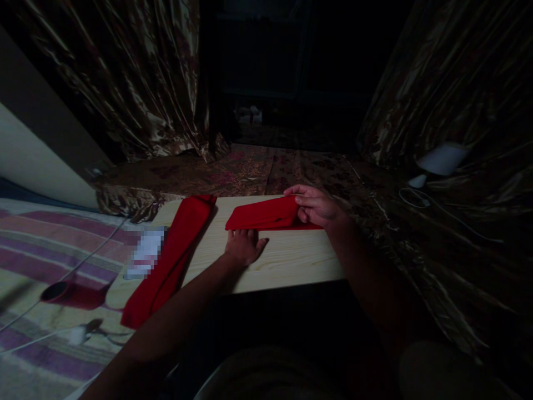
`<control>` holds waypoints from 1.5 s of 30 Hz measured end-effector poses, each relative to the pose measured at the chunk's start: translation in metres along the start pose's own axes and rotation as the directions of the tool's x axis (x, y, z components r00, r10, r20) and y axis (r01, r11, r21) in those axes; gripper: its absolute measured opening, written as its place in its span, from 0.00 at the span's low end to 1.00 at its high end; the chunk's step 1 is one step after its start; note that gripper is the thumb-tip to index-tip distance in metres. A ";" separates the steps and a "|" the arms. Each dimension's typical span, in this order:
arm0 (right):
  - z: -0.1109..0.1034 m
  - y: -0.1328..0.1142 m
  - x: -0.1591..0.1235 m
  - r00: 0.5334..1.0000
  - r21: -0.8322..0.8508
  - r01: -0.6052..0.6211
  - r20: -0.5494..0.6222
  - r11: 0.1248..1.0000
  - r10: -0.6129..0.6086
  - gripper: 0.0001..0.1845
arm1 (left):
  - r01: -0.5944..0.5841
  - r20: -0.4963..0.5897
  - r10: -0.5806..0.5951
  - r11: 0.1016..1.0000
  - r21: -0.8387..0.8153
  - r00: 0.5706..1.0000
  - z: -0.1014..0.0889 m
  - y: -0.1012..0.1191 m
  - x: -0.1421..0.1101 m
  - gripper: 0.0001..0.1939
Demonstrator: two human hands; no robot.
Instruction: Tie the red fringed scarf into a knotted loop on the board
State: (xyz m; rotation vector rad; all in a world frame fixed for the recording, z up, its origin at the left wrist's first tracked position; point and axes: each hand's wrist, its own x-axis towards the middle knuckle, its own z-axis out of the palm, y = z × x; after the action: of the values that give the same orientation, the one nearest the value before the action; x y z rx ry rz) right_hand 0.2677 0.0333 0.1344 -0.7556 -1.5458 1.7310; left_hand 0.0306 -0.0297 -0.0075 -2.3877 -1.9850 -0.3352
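A folded red cloth point(264, 214) lies across the far part of a pale wooden board point(291, 255). My right hand point(316, 206) grips the cloth's right end between thumb and fingers, lifting that end a little off the layer below. Against the near left edge of the cloth rests my left hand point(245, 246), palm down with its fingers spread, the fingertips touching the fabric. A second red cloth point(170, 261), folded into a long strip, lies slantwise over the board's left side, partly behind my left forearm.
A striped bedspread point(62, 250) spreads out at left, with a dark red cylindrical object point(75, 294) and a white plug point(78, 334) with cables on it. A blurred-out paper point(145, 253) lies beside the strip. Patterned curtains point(166, 83) hang behind; a white lamp-like object point(443, 158) stands right.
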 end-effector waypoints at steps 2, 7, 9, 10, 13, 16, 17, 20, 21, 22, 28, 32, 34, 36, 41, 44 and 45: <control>-0.004 0.006 -0.004 0.998 -0.012 -0.051 -0.023 0.999 0.051 0.15 | 0.022 0.037 -0.022 1.000 0.023 0.999 0.004 -0.006 0.003 0.35; -0.005 0.043 -0.017 0.983 0.020 -0.185 -0.013 0.983 0.185 0.14 | 0.050 0.051 -0.054 0.996 0.073 0.997 0.002 -0.031 0.013 0.35; -0.002 0.060 -0.022 0.980 0.063 -0.200 -0.001 0.978 0.200 0.16 | 0.053 0.056 -0.059 0.992 0.112 0.997 -0.004 -0.045 0.018 0.35; 0.001 0.067 -0.024 0.979 0.082 -0.205 0.003 0.975 0.206 0.16 | 0.052 0.062 -0.060 0.990 0.133 0.996 -0.006 -0.053 0.021 0.36; 0.007 0.090 -0.031 0.973 0.119 -0.230 -0.001 0.966 0.231 0.18 | 0.058 0.045 -0.067 0.982 0.178 0.997 -0.009 -0.080 0.026 0.37; 0.010 0.111 -0.036 0.958 0.113 -0.285 0.005 0.952 0.286 0.20 | 0.048 0.101 -0.067 0.984 0.173 0.993 -0.003 -0.101 0.025 0.37; 0.010 0.117 -0.037 0.950 0.097 -0.313 0.020 0.945 0.312 0.20 | 0.039 0.123 -0.061 0.985 0.168 0.991 -0.001 -0.105 0.023 0.36; 0.007 0.129 -0.038 0.925 0.011 -0.380 0.032 0.925 0.380 0.20 | 0.041 0.141 -0.064 0.987 0.157 0.988 0.004 -0.108 0.016 0.36; 0.005 0.131 -0.038 0.922 -0.015 -0.388 0.013 0.922 0.388 0.20 | 0.047 0.137 -0.068 0.987 0.153 0.988 0.005 -0.106 0.014 0.36; 0.003 0.131 -0.038 0.923 -0.031 -0.385 -0.011 0.922 0.385 0.19 | 0.049 0.134 -0.069 0.988 0.148 0.989 0.005 -0.104 0.012 0.36; -0.002 0.119 -0.046 0.946 -0.008 -0.324 0.019 0.946 0.325 0.20 | 0.032 0.189 -0.055 0.992 0.120 0.980 0.000 -0.104 0.009 0.33; 0.001 0.113 -0.055 0.962 0.056 -0.256 0.110 0.965 0.249 0.22 | -0.027 0.168 0.013 0.996 0.083 0.986 -0.004 -0.116 0.011 0.28; 0.002 0.112 -0.057 0.939 -0.024 -0.309 0.149 0.951 0.309 0.20 | -0.053 0.181 0.036 0.995 0.087 0.983 -0.010 -0.119 0.011 0.25; 0.000 0.112 -0.059 0.887 -0.177 -0.401 0.171 0.899 0.429 0.20 | -0.085 0.245 0.062 0.993 0.083 0.968 -0.022 -0.120 0.010 0.20; -0.011 0.112 -0.055 0.894 -0.306 -0.393 0.096 0.867 0.439 0.23 | 0.202 0.125 -0.215 0.973 0.110 0.968 -0.053 -0.103 -0.001 0.17; -0.020 0.117 -0.041 0.924 -0.416 -0.374 -0.245 0.829 0.294 0.11 | 0.183 -0.077 -0.181 0.983 0.012 0.980 -0.057 -0.082 -0.003 0.19; -0.024 0.121 -0.036 0.907 -0.491 -0.378 -0.364 0.785 0.210 0.08 | 0.120 -0.115 -0.123 0.992 -0.035 0.986 -0.055 -0.075 -0.001 0.20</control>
State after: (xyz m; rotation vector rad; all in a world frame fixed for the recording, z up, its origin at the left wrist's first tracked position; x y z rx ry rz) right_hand 0.2943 0.0119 0.0111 -1.5538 -1.8003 1.2781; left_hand -0.0508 -0.0242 0.0367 -2.2107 -2.0904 -0.4979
